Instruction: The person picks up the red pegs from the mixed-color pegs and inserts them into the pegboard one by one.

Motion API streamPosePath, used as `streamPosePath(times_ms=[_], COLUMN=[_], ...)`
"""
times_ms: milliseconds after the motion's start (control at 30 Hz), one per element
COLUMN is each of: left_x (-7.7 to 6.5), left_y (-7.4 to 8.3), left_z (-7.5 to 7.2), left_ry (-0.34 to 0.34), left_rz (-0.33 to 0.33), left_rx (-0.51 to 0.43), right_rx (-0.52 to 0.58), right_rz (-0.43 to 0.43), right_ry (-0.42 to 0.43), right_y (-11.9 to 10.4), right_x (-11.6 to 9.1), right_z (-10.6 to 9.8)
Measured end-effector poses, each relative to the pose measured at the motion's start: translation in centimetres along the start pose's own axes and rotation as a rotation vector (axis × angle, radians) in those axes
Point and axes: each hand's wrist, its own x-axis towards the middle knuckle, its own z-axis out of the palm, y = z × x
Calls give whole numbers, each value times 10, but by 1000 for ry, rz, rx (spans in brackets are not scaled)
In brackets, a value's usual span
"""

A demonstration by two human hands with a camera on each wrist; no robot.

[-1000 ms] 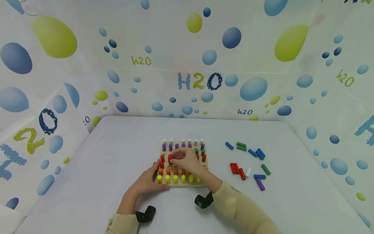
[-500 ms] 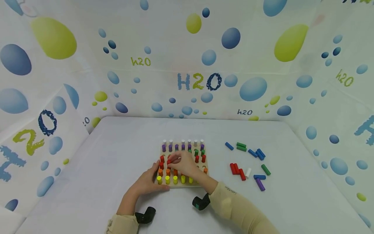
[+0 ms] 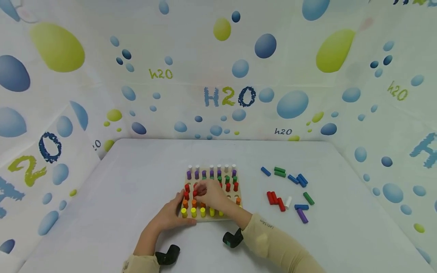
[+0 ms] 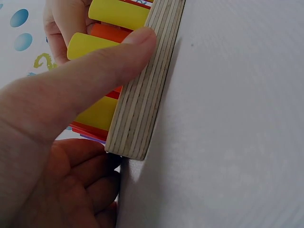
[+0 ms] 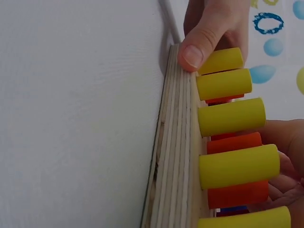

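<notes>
A wooden pegboard lies on the white table, filled with rows of yellow, orange, red, green, purple and white pegs. My left hand grips its near left corner. In the left wrist view the thumb presses the layered front edge while the other fingers curl by the side. My right hand reaches over the board, thumb and index finger pinching a red peg in the second column from the left. That peg stands upright at the board; its lower end is hidden. Yellow pegs line the near row.
Loose pegs lie right of the board: red ones, green ones, blue ones, a white peg and a purple peg. A patterned curtain rises behind the table.
My right hand has come down and slightly nearer with the red peg, which now sits lower at the board. The left hand keeps its grip on the corner. The head view has shifted slightly.
</notes>
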Motion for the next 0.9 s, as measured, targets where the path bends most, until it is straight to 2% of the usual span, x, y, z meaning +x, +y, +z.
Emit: streamPosePath(times_ms=[200,433,533,700,900], left_x=[0,3,3,1,0], left_y=[-1,-3,-3,-2,-1], left_z=[2,4,3,3,3], left_ry=[6,17,16,19,24], left_rz=[-9,-12,-11,-18,-27], left_rx=[6,17,11,-3,-8], right_rx=[16,12,16,10,12], right_rz=[-30,-65,-61,-8,31], right_ry=[34,43,51,70,131], right_y=[0,-2,-2,-1,7], right_x=[-5,-13,-18,-25,-37], right_z=[-10,-32,-42,-58,-79])
